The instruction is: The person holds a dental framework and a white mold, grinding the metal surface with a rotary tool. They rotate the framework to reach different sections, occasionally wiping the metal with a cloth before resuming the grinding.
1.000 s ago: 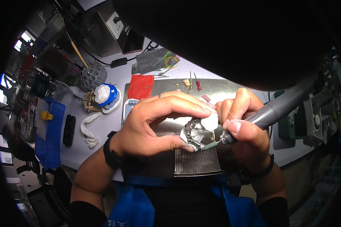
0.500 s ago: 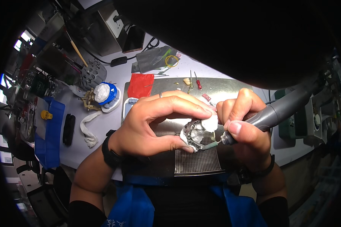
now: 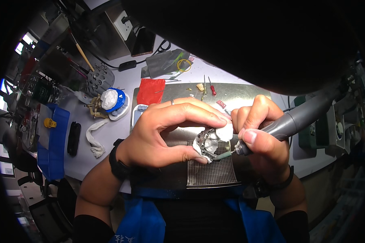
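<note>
Between the thumb and fingers of my left hand (image 3: 162, 129) is a white plaster dental cast (image 3: 224, 132) with a grey metal denture framework (image 3: 201, 141) seated on it. My right hand (image 3: 267, 135) grips a grey rotary handpiece (image 3: 290, 124) like a pen. The green grinding tip (image 3: 223, 155) at its end meets the lower edge of the framework, or lies right against it; the exact contact is too small to tell. Beneath both hands lies a perforated metal grille (image 3: 211, 175) set in the bench.
Behind my hands, a metal plate (image 3: 247, 92) carries a red-handled small tool (image 3: 213, 90) and a red sheet (image 3: 150, 91). On the left stand a cast on a blue base in an articulator (image 3: 113, 100), a grey bur holder (image 3: 99, 79) and a blue bin (image 3: 54, 141).
The handpiece and its green tip have shifted very slightly. My left hand and the cast stay practically where they were.
</note>
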A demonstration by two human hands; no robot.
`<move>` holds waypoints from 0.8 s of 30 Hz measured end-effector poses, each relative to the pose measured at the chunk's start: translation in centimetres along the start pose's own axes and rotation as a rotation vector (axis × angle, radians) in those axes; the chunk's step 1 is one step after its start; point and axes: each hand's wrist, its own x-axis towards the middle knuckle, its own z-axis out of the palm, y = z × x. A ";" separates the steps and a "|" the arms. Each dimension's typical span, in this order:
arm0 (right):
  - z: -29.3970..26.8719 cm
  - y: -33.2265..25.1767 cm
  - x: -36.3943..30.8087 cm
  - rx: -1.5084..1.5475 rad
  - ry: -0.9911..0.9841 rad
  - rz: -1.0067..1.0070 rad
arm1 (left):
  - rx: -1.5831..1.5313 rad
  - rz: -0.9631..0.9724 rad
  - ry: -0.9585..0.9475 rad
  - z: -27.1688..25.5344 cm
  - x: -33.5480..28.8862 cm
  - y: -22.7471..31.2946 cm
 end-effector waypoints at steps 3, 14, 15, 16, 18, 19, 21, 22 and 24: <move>-0.1 -0.1 -0.1 -0.004 -0.022 -0.005 | 0.000 -0.011 0.006 0.0 0.0 0.1; 0.1 -0.2 0.0 0.003 -0.028 -0.038 | -0.023 0.007 -0.007 0.0 0.0 -0.1; 0.1 -0.1 0.0 -0.002 -0.016 -0.039 | -0.016 0.010 -0.010 0.0 0.0 -0.1; 0.1 -0.1 0.0 -0.001 -0.016 -0.039 | -0.010 0.012 -0.013 0.0 0.1 -0.1; 0.0 -0.1 0.0 -0.005 -0.021 -0.035 | -0.004 0.016 -0.015 -0.1 0.1 0.1; 0.0 -0.2 0.0 -0.004 -0.022 -0.035 | 0.000 0.021 -0.017 -0.1 0.1 0.1; 0.0 -0.3 -0.1 -0.011 -0.031 -0.031 | -0.001 0.028 -0.017 0.0 0.2 0.0; 0.0 -0.3 -0.1 -0.012 -0.030 -0.031 | -0.001 0.036 -0.017 0.0 0.2 0.0; -0.1 -0.2 0.0 -0.027 -0.036 -0.046 | 0.001 0.028 -0.015 0.0 0.1 0.0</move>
